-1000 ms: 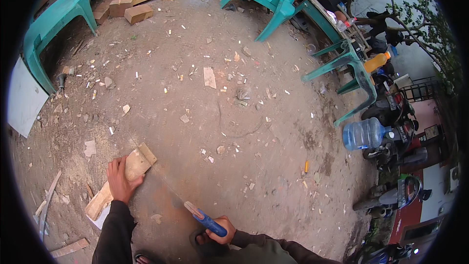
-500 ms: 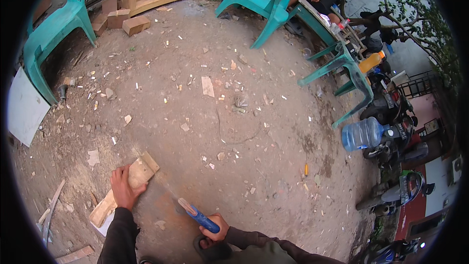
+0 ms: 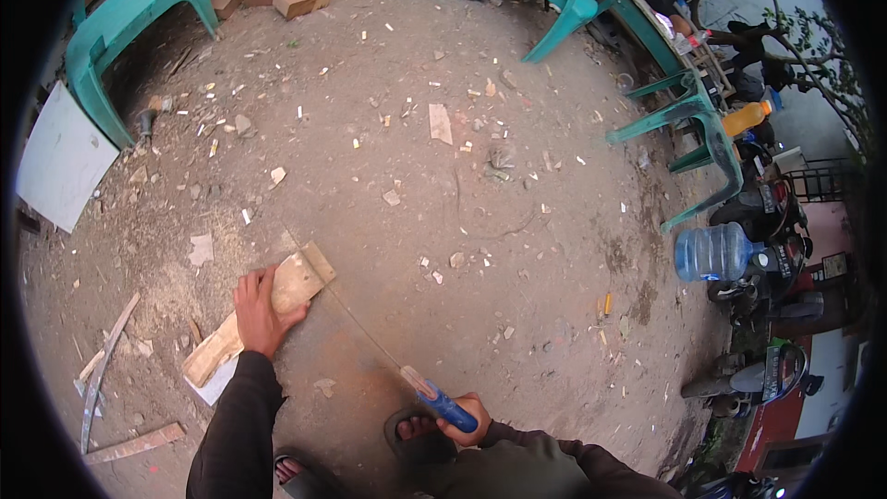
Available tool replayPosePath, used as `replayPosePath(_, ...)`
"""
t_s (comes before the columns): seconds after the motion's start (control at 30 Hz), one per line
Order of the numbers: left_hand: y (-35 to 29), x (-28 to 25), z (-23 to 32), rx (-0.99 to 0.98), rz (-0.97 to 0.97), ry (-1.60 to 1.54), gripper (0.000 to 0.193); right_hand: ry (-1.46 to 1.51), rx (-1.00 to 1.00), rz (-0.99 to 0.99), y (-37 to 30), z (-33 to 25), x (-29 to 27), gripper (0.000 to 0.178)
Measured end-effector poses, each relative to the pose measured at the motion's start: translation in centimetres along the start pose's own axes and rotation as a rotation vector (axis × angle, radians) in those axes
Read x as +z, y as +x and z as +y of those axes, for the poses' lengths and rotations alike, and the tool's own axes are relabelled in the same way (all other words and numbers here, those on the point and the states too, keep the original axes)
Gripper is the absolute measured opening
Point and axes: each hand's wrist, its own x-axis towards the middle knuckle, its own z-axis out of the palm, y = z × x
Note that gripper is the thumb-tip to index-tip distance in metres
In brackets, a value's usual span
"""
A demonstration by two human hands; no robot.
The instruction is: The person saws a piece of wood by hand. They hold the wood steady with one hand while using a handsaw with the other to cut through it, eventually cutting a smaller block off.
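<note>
Your left hand (image 3: 262, 316) grips the board (image 3: 297, 281) from above, fingers over its far-left edge and thumb along its near-right edge, while your right hand (image 3: 469, 418) wraps round the blue handle of the saw (image 3: 445, 407). The ground (image 3: 536, 286) carries the work: the board lies on its near-left part, well in from the edge where the motorcycles (image 3: 753, 377) stand. Loose chips dot that surface, so the board probably wants firm downward weight from your left palm to stop it rocking.

The saw reaches diagonally across to the board, its blade (image 3: 365, 327) looking like a thin line from above and crossing close to the far-right end. To cut well, line up wrist, forearm and blade, and draw long, even strokes with light pressure; twisting the handle would likely make the blade bind. Your thumb is near the blade but apart from it, and sliding it a little toward the board's near-left end would be safer.

Your right sandal (image 3: 413, 434) sits just beside the right hand, so leave that foot clear of the back stroke. A white piece (image 3: 217, 381) shows at the board's near-left end; whether it props the board, you cannot tell from above. Ease off as the short end piece (image 3: 321, 263) nears parting, or the last fibres may splinter.
</note>
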Motion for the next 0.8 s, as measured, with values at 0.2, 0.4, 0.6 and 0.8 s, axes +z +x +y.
replayPosePath(0.2,0.0,2.8,0.7,-0.023,-0.014,-0.02,0.075,-0.094,-0.085,0.036,0.1,3.2,-0.6,0.016)
replayPosePath(0.4,-1.1,1.3,-1.9,-0.024,-0.041,0.057,0.078,-0.156,-0.123,-0.036,-2.8,2.1,-0.8,0.017)
replayPosePath(0.6,-0.9,2.3,-0.3,0.003,-0.054,0.049,0.076,-0.125,-0.119,-0.044,4.2,2.3,-0.7,0.008)
replayPosePath(0.8,-2.0,1.7,-0.6,0.032,-0.092,0.102,0.079,-0.033,-0.144,-0.021,0.5,1.9,-1.2,0.008)
